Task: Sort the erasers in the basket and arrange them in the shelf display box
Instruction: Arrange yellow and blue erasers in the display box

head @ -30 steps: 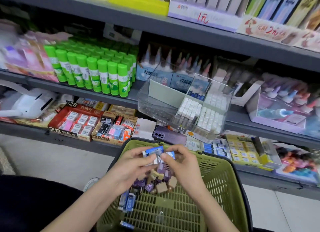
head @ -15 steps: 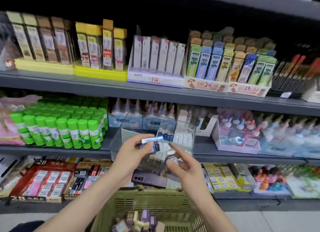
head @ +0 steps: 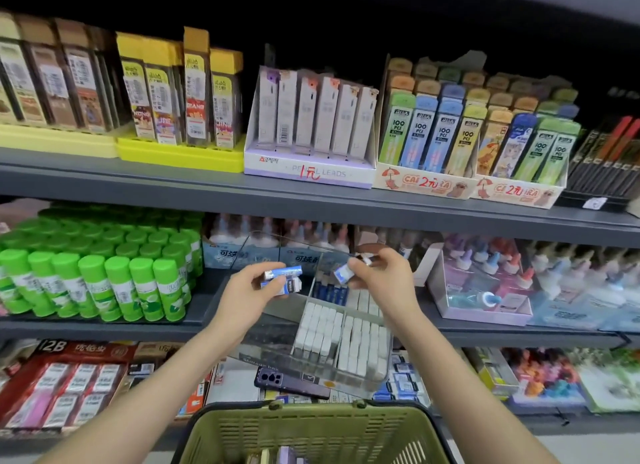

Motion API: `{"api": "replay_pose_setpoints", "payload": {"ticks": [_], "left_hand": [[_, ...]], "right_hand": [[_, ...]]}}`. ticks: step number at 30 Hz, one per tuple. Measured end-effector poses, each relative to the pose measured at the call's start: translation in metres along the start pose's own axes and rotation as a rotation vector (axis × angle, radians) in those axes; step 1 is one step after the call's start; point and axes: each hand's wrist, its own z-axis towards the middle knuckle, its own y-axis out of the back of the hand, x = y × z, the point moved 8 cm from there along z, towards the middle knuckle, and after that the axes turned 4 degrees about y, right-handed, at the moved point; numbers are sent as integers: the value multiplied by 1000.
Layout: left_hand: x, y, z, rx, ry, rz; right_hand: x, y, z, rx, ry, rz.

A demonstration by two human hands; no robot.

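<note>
Grey metal shelves run across a shop wall, packed with school things. Green glue sticks stand in rows on the middle shelf at the left. Boxes of pencil leads sit on the shelf above.

A clear display box sits on the middle shelf, right in front of the person, and pokes out past the shelf edge. Rows of white erasers fill its near right part, and some dark blue ones stand behind them. A purple phone lies just under the box. A green basket sits low at the bottom, with a few small things showing inside.

The left hand curls round a small bunch of blue and white erasers, held above the left side of the box. The right hand pinches one blue and white eraser with its fingertips, over the back of the box. The two hands are near each other but do not touch.
</note>
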Motion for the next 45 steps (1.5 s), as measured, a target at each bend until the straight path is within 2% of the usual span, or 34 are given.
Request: {"api": "replay_pose_setpoints", "payload": {"ticks": [2, 5, 7, 13, 16, 18, 21, 24, 29, 33, 34, 36, 42, 44, 45], "left_hand": [[4, 3, 2, -44, -26, 42], [3, -1, 7, -49, -74, 118], [3, 0, 12, -55, -85, 130], [16, 0, 19, -75, -38, 61], [17, 0, 20, -80, -36, 25], [19, 0, 20, -80, -34, 24], [20, 0, 20, -77, -42, 16], [20, 0, 21, -73, -54, 6], [23, 1, 23, -79, -74, 25], [23, 1, 24, -89, -83, 37], [22, 0, 25, -87, -84, 35], [23, 0, 25, -84, -84, 43], [24, 0, 25, -74, -73, 37], [24, 0, 25, -73, -70, 36], [25, 0, 25, -73, -70, 37]], "right_hand": [[0, -4, 11, -3, 85, -223], [-3, -22, 19, 118, 124, -482], [-10, -34, 22, 223, 78, -511], [-24, -56, 22, 474, -99, -396], [-23, -60, 24, 517, -81, -452], [-18, -63, 25, 541, 18, -612], [-8, -72, 27, 499, 254, -969], [-2, -76, 29, 420, 413, -1155], [-7, -75, 31, 364, 462, -1100], [-16, -85, 30, 276, 526, -1276], [-15, -84, 31, 265, 491, -1312], [-10, -80, 32, 203, 522, -1279], [-16, -72, 31, 375, 514, -1141], [-13, -67, 30, 370, 552, -1178], [-7, -64, 29, 308, 603, -1204]]}}
